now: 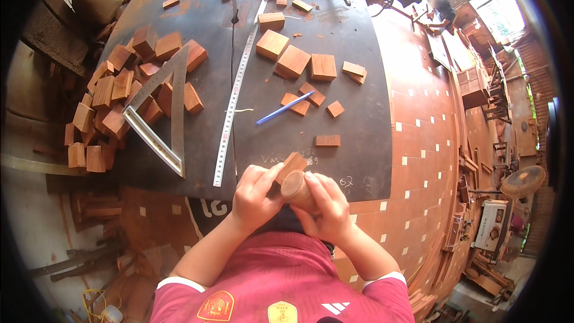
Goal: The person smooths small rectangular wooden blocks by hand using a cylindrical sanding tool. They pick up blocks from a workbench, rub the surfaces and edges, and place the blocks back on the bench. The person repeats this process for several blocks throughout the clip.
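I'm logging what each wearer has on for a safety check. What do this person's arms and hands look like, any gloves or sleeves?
No gloves: the left hand and right hand are bare, with no rings, watch or wristband visible. Both forearms are uncovered. The person wears a short-sleeved magenta-red sports shirt; its sleeves end above the elbows with white cuffs. The chest carries small crest-like badges and white stripes.
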`<state>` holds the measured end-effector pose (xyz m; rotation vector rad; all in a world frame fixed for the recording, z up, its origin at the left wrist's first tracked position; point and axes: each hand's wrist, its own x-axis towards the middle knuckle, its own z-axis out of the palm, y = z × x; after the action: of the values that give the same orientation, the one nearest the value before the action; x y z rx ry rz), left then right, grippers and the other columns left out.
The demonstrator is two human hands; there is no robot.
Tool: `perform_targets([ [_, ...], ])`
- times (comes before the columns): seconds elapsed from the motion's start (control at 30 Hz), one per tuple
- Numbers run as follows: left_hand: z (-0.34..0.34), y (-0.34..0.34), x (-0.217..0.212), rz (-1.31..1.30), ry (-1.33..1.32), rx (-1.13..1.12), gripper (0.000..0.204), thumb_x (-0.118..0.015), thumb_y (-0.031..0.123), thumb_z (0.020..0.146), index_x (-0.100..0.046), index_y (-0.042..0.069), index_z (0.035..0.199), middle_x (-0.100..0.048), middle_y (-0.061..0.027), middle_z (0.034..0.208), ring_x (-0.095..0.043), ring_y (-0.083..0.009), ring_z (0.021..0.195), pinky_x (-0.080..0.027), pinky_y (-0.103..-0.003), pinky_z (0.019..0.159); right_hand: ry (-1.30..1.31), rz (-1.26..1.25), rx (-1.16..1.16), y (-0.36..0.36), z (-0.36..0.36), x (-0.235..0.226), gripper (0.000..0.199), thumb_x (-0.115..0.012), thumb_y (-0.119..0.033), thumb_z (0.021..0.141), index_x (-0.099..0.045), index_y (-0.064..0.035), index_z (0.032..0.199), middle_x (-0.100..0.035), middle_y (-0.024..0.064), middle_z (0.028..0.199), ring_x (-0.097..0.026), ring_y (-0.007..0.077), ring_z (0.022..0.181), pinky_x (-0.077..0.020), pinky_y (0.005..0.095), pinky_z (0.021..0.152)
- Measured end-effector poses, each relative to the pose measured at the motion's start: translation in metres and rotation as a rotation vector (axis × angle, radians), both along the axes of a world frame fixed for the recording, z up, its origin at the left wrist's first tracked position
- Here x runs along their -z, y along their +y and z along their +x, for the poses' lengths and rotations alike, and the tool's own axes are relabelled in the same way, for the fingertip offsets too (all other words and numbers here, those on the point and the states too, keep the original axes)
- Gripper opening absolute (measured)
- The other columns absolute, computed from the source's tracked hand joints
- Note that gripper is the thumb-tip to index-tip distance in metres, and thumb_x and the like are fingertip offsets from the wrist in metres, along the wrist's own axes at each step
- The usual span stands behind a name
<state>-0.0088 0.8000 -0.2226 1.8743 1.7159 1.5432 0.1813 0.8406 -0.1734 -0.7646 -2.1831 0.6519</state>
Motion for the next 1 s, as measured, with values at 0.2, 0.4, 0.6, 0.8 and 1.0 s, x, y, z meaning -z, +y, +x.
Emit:
perform_targets([
  [0.2,-0.003,-0.004,0.002,-0.029,-0.02,0.033,0.058,-0.087,0.002,0.07,-0.073,0.0,0.126,-0.064,-0.0112,0.089,-0.065,-0.0308,0.079,-0.056,-0.042,0.072,-0.001,0.007,0.072,-0.002,-0.004,-0.001,0.071,-0.087,-0.003,0.081,-0.058,0.0053,0.145,-0.069,0.0277,0.126,-0.07,0.0443,0.111,-0.0587,0.0467,0.096],
  [0.4,0.0,-0.002,0.007,-0.01,-0.043,0.006,0.059,-0.088,0.003,0.068,-0.075,0.003,0.126,-0.068,-0.0122,0.091,-0.067,-0.0305,0.082,-0.058,-0.041,0.075,-0.007,-0.007,0.214,0.008,-0.003,0.0,0.072,-0.087,-0.003,0.08,-0.057,0.0055,0.145,-0.069,0.0271,0.128,-0.07,0.0443,0.111,-0.0581,0.0477,0.097],
  [0.6,0.003,0.0,0.008,-0.008,-0.104,0.062,0.053,-0.086,0.004,0.074,-0.074,0.003,0.126,-0.067,-0.0128,0.091,-0.067,-0.0321,0.086,-0.057,-0.043,0.077,-0.077,0.005,0.202,-0.004,0.0,-0.002,0.071,-0.087,-0.003,0.081,-0.057,0.0057,0.145,-0.068,0.0284,0.13,-0.07,0.0449,0.118,-0.0572,0.0474,0.101],
  [0.8,-0.001,-0.002,0.01,-0.023,-0.091,0.089,0.054,-0.085,0.006,0.075,-0.072,0.001,0.127,-0.065,-0.0138,0.094,-0.066,-0.034,0.088,-0.057,-0.044,0.08,-0.085,0.037,0.09,-0.025,-0.016,-0.014,0.068,-0.084,-0.002,0.082,-0.058,0.0059,0.144,-0.07,0.0279,0.127,-0.07,0.0453,0.115,-0.0576,0.0471,0.099],
  [1.0,-0.002,-0.003,0.007,-0.029,-0.073,0.056,0.054,-0.087,0.006,0.073,-0.074,0.001,0.126,-0.068,-0.0139,0.095,-0.069,-0.0334,0.087,-0.059,-0.043,0.077,0.002,0.046,0.098,-0.01,-0.004,0.004,0.069,-0.086,-0.004,0.081,-0.059,0.005,0.144,-0.069,0.0289,0.129,-0.07,0.046,0.113,-0.0569,0.0499,0.1],
])
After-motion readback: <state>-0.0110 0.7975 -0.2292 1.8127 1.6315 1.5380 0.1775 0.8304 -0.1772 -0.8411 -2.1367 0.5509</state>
